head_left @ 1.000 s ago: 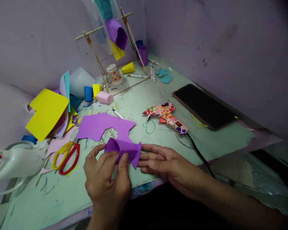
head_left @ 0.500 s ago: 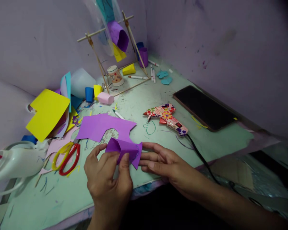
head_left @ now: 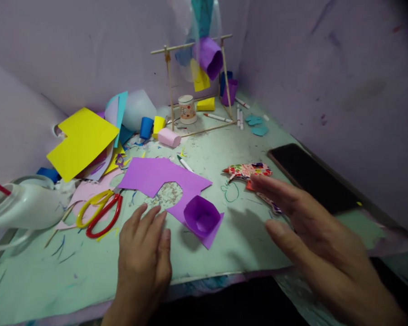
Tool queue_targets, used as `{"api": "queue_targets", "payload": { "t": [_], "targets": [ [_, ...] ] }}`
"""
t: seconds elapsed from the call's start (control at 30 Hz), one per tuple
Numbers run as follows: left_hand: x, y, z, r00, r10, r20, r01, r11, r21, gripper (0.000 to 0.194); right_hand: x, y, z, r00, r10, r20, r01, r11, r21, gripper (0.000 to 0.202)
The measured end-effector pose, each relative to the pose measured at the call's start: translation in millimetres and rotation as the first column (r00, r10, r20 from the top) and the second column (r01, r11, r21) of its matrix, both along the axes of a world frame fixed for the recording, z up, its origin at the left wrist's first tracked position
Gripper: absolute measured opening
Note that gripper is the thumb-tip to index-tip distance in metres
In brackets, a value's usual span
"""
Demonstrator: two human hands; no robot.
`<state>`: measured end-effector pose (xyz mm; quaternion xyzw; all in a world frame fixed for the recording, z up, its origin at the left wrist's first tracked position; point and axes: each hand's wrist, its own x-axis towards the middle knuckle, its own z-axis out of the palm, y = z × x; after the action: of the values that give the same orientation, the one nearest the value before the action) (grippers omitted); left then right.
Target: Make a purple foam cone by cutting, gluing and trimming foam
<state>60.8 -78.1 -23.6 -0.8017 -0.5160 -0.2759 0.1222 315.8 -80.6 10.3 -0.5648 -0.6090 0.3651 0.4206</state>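
Note:
A small purple paper cup (head_left: pixel 203 216) stands upright on one end of the cut purple sheet (head_left: pixel 153 174), its mouth facing up. Left of the cup, my left hand (head_left: pixel 144 249) rests low over the table, fingers stretched out and holding nothing. My right hand (head_left: pixel 313 231) is raised at the right with its fingers extended and thumb apart, also without anything in it. Its fingertips overlap the flower-patterned glue gun (head_left: pixel 248 170) and hide part of its handle; whether they touch it I cannot tell.
Scissors (head_left: pixel 104 215) with yellow and red handles lie at left, near a white jug (head_left: pixel 30 203) and yellow paper (head_left: pixel 85 142). Behind stand a stick frame (head_left: pixel 190 46) and a printed paper cup (head_left: pixel 187 111). A dark phone (head_left: pixel 302 174) lies at right.
The purple cup has been set upright on the purple sheet and let go by both hands. My right hand has moved right to the glue gun; the view has shifted.

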Motion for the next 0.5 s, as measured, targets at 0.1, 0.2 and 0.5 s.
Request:
{"api": "queue_targets", "payload": {
  "t": [0.1,0.2,0.5],
  "targets": [
    [-3.1,-2.9,-15.0,0.987,-0.012,-0.161,0.01,1.0,-0.012,0.036,-8.4,3.3,16.1,0.965,0.065,0.255,-0.103,0.985,0.139,0.051],
    [1.5,-9.4,-21.8,0.979,-0.031,-0.204,0.016,0.997,-0.076,0.043,-27.2,16.4,26.7,0.877,0.225,0.424,-0.349,0.906,0.241,0.054],
    [12.2,-12.5,-26.9,0.997,0.032,0.068,-0.013,0.967,-0.253,0.034,-71.8,49.6,17.1,0.46,0.402,0.792,-0.661,0.751,0.002,0.057]
  ]
}}
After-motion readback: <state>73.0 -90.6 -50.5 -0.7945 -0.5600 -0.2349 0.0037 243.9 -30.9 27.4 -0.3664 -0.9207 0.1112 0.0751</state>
